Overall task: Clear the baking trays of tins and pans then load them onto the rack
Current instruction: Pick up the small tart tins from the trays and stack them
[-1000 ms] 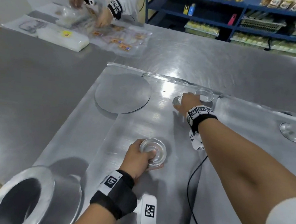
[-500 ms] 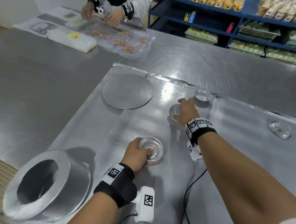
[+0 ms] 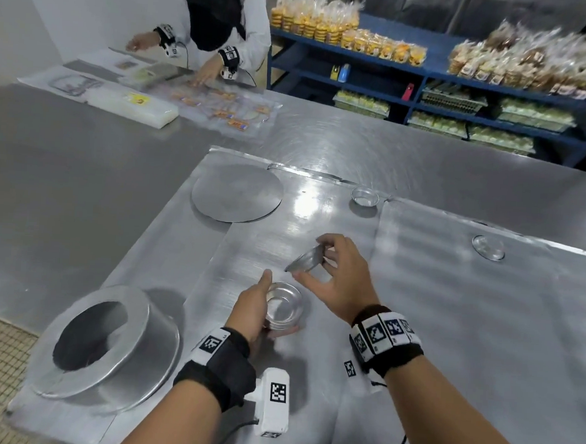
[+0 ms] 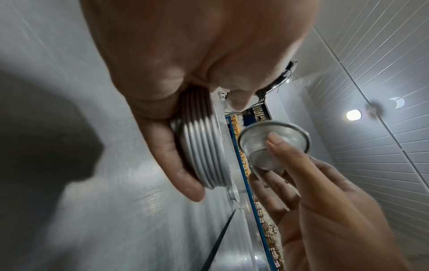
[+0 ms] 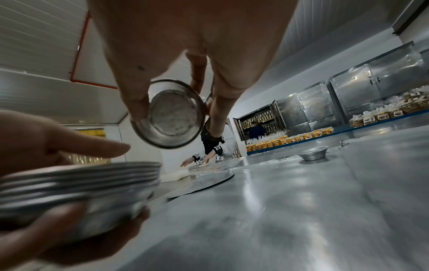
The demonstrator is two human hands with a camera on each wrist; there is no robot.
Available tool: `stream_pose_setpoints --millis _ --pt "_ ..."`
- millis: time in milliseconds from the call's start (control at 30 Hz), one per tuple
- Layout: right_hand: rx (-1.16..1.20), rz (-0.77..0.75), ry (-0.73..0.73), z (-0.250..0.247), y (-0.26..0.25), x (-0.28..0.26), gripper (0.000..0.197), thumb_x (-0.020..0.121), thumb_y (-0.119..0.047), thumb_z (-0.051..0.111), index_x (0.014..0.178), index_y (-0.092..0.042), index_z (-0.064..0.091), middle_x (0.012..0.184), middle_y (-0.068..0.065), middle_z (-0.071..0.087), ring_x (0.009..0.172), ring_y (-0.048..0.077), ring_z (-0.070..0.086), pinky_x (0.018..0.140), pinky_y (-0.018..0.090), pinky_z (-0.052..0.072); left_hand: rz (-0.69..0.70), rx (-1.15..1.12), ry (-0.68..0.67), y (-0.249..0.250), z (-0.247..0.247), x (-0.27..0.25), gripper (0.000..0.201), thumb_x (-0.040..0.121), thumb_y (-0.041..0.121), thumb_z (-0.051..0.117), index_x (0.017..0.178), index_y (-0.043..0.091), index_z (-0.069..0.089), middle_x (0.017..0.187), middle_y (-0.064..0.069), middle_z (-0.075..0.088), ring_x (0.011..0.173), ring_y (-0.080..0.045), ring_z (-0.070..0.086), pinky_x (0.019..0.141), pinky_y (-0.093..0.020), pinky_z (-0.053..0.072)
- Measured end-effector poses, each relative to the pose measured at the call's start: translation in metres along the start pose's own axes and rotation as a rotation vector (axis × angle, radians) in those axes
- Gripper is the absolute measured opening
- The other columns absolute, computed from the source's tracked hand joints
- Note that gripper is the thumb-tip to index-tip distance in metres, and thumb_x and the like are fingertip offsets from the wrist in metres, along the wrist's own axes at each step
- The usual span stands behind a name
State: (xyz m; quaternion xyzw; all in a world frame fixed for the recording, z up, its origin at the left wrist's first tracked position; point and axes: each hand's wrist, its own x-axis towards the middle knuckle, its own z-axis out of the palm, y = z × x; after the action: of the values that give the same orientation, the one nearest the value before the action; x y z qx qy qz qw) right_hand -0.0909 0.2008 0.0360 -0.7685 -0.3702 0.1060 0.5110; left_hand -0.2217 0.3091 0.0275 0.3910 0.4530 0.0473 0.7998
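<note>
A stack of small tins [image 3: 283, 307] sits gripped in the left hand [image 3: 250, 310] above the baking tray [image 3: 449, 334], while the right hand [image 3: 342, 283] pinches a single tilted tin [image 3: 304, 261] just beside it.

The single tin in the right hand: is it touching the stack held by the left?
Apart. The right wrist view shows clear background between the single tin and the stack.
</note>
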Motion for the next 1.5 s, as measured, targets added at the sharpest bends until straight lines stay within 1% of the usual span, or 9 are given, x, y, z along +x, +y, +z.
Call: stream_pose_setpoints --millis 200,400,567,700,867,967,1167,1333,1500 --pt "0.088 0.012 -0.036 0.002 -0.001 -0.048 0.058 0.069 -0.02 0.089 0.116 -0.02 0.055 0.113 -0.01 0.064 0.113 0.01 0.063 0.098 0.034 0.054 0.044 0.068 -0.093 -0.003 0.004 -0.009 0.053 0.1 0.053 0.052 0.117 0.007 0.071 0.107 -0.021 0.076 0.092 -0.033 0.074 0.076 -0.046 0.062" --pt "0.129 0.06 -0.108 -0.006 0.008 -0.063 0.06 0.071 -0.018 0.088 0.119 -0.021 0.053 0.124 -0.011 0.065 0.118 0.005 0.062 0.1 0.037 0.053 0.085 0.175 -0.101 -0.007 0.016 -0.008 0.027 0.096 0.014 0.061 0.121 0.002 0.064 0.112 -0.027 0.072 0.091 -0.04 0.073 0.072 -0.048 0.063" --pt "0.16 0.14 -0.305 -0.019 0.017 -0.053 0.057 0.073 -0.018 0.086 0.118 -0.027 0.052 0.133 -0.014 0.06 0.125 0.002 0.056 0.109 0.039 0.045 0.122 0.215 -0.057 -0.015 0.019 0.005 0.028 0.094 -0.002 0.054 0.118 0.008 0.063 0.109 -0.026 0.071 0.1 -0.042 0.071 0.083 -0.057 0.06" --pt "0.059 0.193 -0.448 -0.034 0.026 -0.033 0.063 0.073 -0.023 0.087 0.124 -0.029 0.052 0.133 -0.015 0.059 0.129 -0.005 0.049 0.108 0.036 0.044 0.157 0.199 -0.013 -0.018 0.022 0.017 0.024 0.092 -0.006 0.057 0.111 0.006 0.065 0.107 -0.027 0.068 0.097 -0.044 0.069 0.082 -0.063 0.058" --pt "-0.326 0.138 -0.54 -0.046 0.045 0.011 0.067 0.078 -0.023 0.077 0.137 -0.024 0.047 0.139 -0.005 0.052 0.132 0.012 0.047 0.107 0.031 0.042 0.168 0.234 0.03 -0.023 0.027 0.033 0.02 0.091 -0.002 0.062 0.107 0.009 0.067 0.105 -0.025 0.071 0.094 -0.042 0.07 0.079 -0.058 0.061" --pt "-0.53 0.147 -0.535 -0.05 0.06 0.045 0.059 0.086 -0.022 0.069 0.14 -0.017 0.047 0.141 0.001 0.05 0.13 0.018 0.046 0.106 0.028 0.036 0.143 0.2 0.021 -0.022 0.031 0.039 0.018 0.093 -0.005 0.059 0.103 0.008 0.066 0.101 -0.024 0.069 0.097 -0.048 0.068 0.082 -0.067 0.057" --pt "-0.738 0.259 -0.399 -0.053 0.098 0.117 0.062 0.088 -0.028 0.064 0.143 -0.009 0.043 0.138 0.011 0.05 0.129 0.028 0.046 0.106 0.04 0.042 0.117 0.126 -0.025 -0.014 0.038 0.055 0.018 0.095 -0.01 0.055 0.109 -0.001 0.061 0.111 -0.027 0.062 0.095 -0.043 0.065 0.067 -0.052 0.063" --pt "-0.911 0.28 -0.298 -0.061 0.127 0.178 0.057 0.091 -0.037 0.057 0.137 -0.006 0.044 0.134 0.018 0.052 0.127 0.037 0.044 0.106 0.042 0.04 0.118 0.093 -0.014 -0.013 0.037 0.072 0.016 0.096 -0.01 0.056 0.106 0.001 0.062 0.109 -0.027 0.063 0.095 -0.042 0.065 0.069 -0.053 0.062" --pt "-1.02 0.326 -0.22 -0.063 0.152 0.227 0.059 0.084 -0.055 0.046 0.131 -0.021 0.055 0.13 0.013 0.057 0.118 0.036 0.054 0.102 0.046 0.043 0.107 0.075 -0.003 -0.005 0.036 0.087 0.017 0.096 -0.009 0.057 0.109 0.001 0.062 0.112 -0.029 0.063 0.101 -0.048 0.067 0.068 -0.05 0.062"
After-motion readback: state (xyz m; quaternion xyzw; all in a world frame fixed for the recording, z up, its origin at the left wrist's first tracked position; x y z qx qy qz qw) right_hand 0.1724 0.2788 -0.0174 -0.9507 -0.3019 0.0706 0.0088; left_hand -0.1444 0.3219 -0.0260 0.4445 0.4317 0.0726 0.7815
